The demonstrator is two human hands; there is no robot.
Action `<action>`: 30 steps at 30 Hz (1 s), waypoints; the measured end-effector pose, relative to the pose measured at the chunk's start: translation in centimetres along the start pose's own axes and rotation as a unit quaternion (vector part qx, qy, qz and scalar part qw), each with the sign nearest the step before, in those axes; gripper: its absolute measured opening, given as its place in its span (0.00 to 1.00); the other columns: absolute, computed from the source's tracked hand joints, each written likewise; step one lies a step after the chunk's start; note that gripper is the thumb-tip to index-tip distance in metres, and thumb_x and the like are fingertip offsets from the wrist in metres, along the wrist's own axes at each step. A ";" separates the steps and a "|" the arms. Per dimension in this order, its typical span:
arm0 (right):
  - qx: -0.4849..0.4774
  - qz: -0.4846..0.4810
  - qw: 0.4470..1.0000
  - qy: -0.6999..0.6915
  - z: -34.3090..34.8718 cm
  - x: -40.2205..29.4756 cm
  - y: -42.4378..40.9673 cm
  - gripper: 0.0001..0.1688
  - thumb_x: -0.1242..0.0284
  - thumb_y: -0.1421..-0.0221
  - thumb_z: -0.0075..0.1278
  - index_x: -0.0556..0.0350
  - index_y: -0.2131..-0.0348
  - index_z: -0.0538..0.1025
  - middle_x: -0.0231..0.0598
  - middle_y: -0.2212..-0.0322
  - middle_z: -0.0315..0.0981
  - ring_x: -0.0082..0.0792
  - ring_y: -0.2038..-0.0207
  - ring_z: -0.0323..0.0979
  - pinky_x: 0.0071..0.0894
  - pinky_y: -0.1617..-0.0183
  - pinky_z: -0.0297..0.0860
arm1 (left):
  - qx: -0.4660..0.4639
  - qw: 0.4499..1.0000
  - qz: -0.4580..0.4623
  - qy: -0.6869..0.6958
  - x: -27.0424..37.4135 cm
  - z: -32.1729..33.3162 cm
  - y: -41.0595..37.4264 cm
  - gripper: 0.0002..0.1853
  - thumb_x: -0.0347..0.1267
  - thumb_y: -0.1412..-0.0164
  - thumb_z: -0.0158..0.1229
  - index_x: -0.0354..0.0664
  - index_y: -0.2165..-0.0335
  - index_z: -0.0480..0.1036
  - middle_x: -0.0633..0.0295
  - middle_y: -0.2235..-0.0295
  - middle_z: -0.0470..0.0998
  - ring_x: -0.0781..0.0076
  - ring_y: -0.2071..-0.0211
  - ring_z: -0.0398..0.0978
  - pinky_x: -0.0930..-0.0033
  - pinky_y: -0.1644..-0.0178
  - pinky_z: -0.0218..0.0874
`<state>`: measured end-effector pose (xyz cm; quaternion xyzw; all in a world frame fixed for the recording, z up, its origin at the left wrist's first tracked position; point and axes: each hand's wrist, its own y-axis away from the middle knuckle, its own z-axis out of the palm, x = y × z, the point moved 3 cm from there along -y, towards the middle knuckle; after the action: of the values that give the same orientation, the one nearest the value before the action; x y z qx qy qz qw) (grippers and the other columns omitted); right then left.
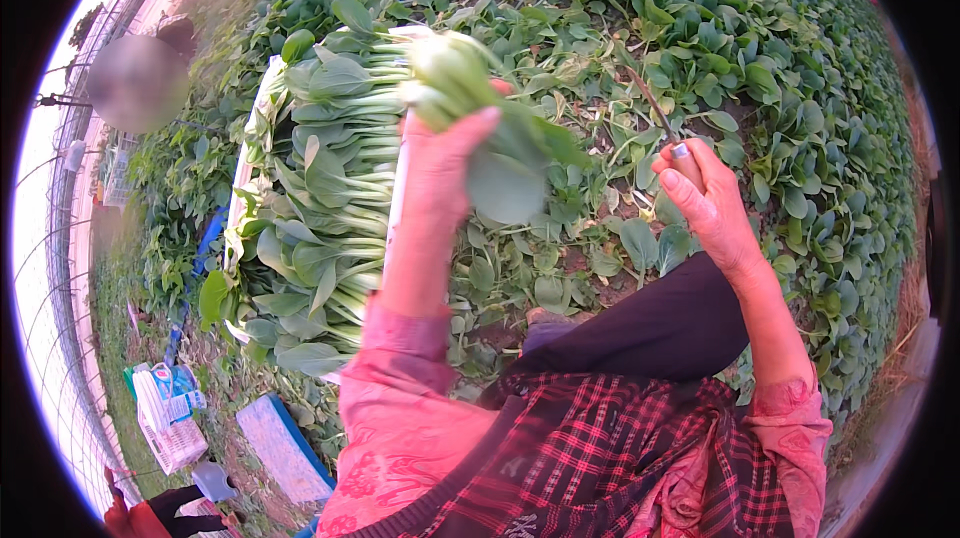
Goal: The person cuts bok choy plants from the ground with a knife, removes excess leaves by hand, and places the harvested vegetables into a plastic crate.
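My left hand (450,148) is closed around a bunch of leafy greens, pak choi by its look (465,77). The bunch is blurred, its pale stem ends up and its leaves hanging to the right. It is at the right edge of a white crate (396,197), where rows of pak choi (352,163) lie with their stems to the right. My right hand (701,189), off to the right, grips the wooden handle of a knife (660,110). Its thin, brownish blade points up and left over cut leaves and growing plants.
Dense growing greens (840,125) spread right and ahead. Loose leaves (570,268) litter the soil before my knees. At lower left lie a blue-edged foam block (285,448) and a white plastic basket (176,444) with packages. Another person (142,515) is partly visible there; a blurred figure is at upper left.
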<state>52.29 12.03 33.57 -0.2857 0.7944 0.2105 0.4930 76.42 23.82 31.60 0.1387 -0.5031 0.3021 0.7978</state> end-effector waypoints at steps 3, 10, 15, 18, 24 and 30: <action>0.041 0.026 0.999 0.012 -2.4 1.7 0.4 0.20 0.66 0.52 0.56 0.62 0.65 0.68 0.33 0.71 0.68 0.21 0.70 0.63 0.22 0.64 0.63 | 0.024 0.851 0.191 -0.488 6.6 -6.7 -2.6 0.26 0.25 0.58 0.64 0.37 0.56 0.67 0.61 0.64 0.76 0.71 0.63 0.74 0.67 0.54 0.63; 0.101 0.092 0.989 0.049 -4.6 2.0 -0.8 0.13 0.71 0.50 0.54 0.61 0.67 0.69 0.29 0.74 0.66 0.19 0.71 0.61 0.20 0.65 0.61 | -0.174 0.422 0.072 -0.887 2.5 -20.2 -1.2 0.46 0.27 0.68 0.53 0.42 0.43 0.52 0.52 0.41 0.53 0.57 0.37 0.42 0.45 0.36 0.21; 0.102 0.090 0.987 0.080 -6.1 1.4 -2.6 0.13 0.70 0.50 0.53 0.60 0.67 0.69 0.30 0.74 0.66 0.20 0.71 0.62 0.21 0.66 0.61 | -0.197 0.572 0.048 -0.795 3.4 -16.5 -2.2 0.41 0.28 0.67 0.56 0.42 0.47 0.59 0.55 0.43 0.58 0.59 0.39 0.49 0.47 0.35 0.24; 0.110 0.054 0.990 0.075 -6.4 1.1 -3.1 0.13 0.70 0.49 0.53 0.61 0.67 0.69 0.30 0.74 0.66 0.19 0.69 0.63 0.21 0.65 0.61 | -0.186 0.600 0.068 -0.775 3.8 -15.1 -2.8 0.29 0.27 0.62 0.57 0.43 0.55 0.68 0.57 0.47 0.63 0.60 0.42 0.55 0.50 0.36 0.32; 0.128 0.118 0.983 0.054 -7.8 2.0 -1.4 0.14 0.70 0.50 0.52 0.61 0.67 0.69 0.30 0.72 0.67 0.20 0.68 0.64 0.21 0.64 0.62 | -0.047 0.473 0.177 -0.862 2.1 -19.7 -8.0 0.30 0.40 0.43 0.47 0.43 0.43 0.55 0.55 0.40 0.51 0.56 0.38 0.43 0.52 0.36 0.31; 0.154 0.091 0.977 0.112 -13.9 10.6 1.9 0.14 0.68 0.53 0.51 0.59 0.68 0.69 0.29 0.74 0.70 0.14 0.80 0.59 0.17 0.79 0.54 | -0.070 0.514 0.031 -0.855 -2.4 -23.0 -10.9 0.34 0.47 0.39 0.40 0.39 0.41 0.49 0.51 0.39 0.48 0.54 0.37 0.42 0.52 0.37 0.32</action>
<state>38.07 2.31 30.04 -0.1546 0.8899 0.0958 0.4183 98.98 26.62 19.93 0.2584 -0.9655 0.0261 -0.0197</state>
